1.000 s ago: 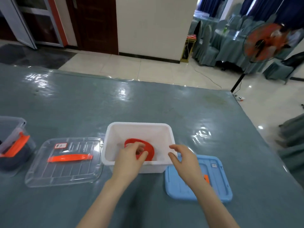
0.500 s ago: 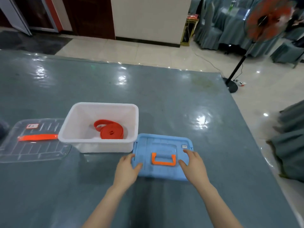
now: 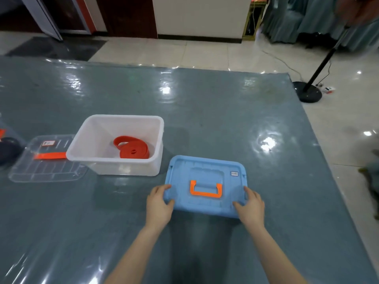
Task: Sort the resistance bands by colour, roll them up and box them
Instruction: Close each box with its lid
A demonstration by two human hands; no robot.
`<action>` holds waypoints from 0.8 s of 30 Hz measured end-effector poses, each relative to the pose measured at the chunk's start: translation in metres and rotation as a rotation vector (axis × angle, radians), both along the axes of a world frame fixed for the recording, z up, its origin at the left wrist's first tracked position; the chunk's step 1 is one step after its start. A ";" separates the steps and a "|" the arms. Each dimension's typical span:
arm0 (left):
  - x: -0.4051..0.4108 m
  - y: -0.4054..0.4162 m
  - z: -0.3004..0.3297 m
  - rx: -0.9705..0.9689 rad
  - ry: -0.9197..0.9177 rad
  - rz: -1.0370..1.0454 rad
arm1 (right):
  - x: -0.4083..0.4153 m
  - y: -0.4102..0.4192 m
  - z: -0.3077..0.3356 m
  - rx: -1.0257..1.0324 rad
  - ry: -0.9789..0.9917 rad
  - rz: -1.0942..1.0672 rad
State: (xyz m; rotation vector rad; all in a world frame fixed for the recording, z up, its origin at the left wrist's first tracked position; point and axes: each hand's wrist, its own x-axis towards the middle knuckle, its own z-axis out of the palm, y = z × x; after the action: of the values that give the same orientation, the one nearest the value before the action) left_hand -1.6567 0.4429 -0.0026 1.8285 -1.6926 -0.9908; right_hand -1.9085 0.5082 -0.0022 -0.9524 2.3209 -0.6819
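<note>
Your red band (image 3: 133, 151) lies rolled in the white box (image 3: 121, 119), left of the blue lid (image 3: 207, 201). Your left hand (image 3: 159, 206) and right hand (image 3: 250, 210) grip the lid's near corners; closing remains.

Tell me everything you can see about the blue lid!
The blue lid is a rounded rectangle that looks like plastic, with a raised rim, an orange handle folded flat in the middle and a small label near its far right corner. It sits top up, right of the white box. The left hand and right hand grip its near corners.
</note>
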 end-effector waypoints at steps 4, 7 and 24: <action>-0.014 0.007 0.022 -0.127 0.105 -0.003 | -0.011 0.009 0.014 -0.196 0.010 -0.121; -0.015 0.004 0.049 -0.264 0.157 0.016 | -0.011 0.002 0.034 -0.346 -0.009 -0.179; 0.160 -0.094 0.117 -0.442 0.287 0.385 | 0.155 -0.132 0.100 -0.561 -0.085 0.034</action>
State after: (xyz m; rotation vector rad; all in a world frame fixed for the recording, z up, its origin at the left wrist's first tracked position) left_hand -1.4964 0.3487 0.1140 1.5501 -1.2077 -0.6197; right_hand -1.7537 0.3764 0.0973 -1.1653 2.0649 -1.3723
